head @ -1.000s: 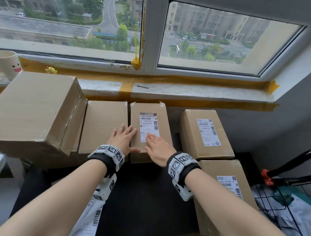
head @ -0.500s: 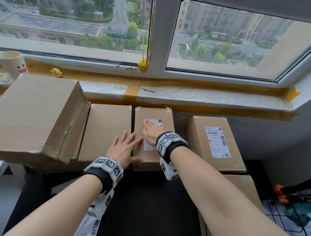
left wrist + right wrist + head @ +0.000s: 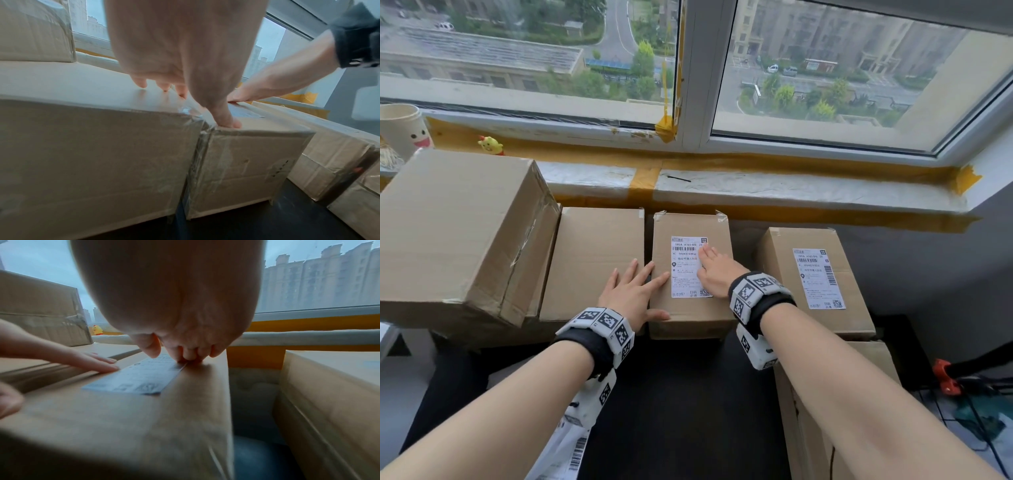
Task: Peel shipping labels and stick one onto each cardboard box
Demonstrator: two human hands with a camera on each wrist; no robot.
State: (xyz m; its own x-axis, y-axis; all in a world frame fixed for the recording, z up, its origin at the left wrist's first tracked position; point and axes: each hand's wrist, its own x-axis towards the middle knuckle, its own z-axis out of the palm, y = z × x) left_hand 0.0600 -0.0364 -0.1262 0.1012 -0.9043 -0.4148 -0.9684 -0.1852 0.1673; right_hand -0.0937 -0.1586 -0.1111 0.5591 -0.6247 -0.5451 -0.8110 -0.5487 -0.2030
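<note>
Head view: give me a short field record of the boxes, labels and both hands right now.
labelled boxes: middle box; right box
unlabelled boxes: big box; plain box
middle label: flat on the box top
right hand: fingers pressing the label's right edge
left hand: flat across the plain and middle boxes, thumb on the middle box's near edge
loose labels: under the left forearm

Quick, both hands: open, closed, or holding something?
Left hand: open, flat across the two middle boxes.
Right hand: open, fingers pressing the label onto the box.
</note>
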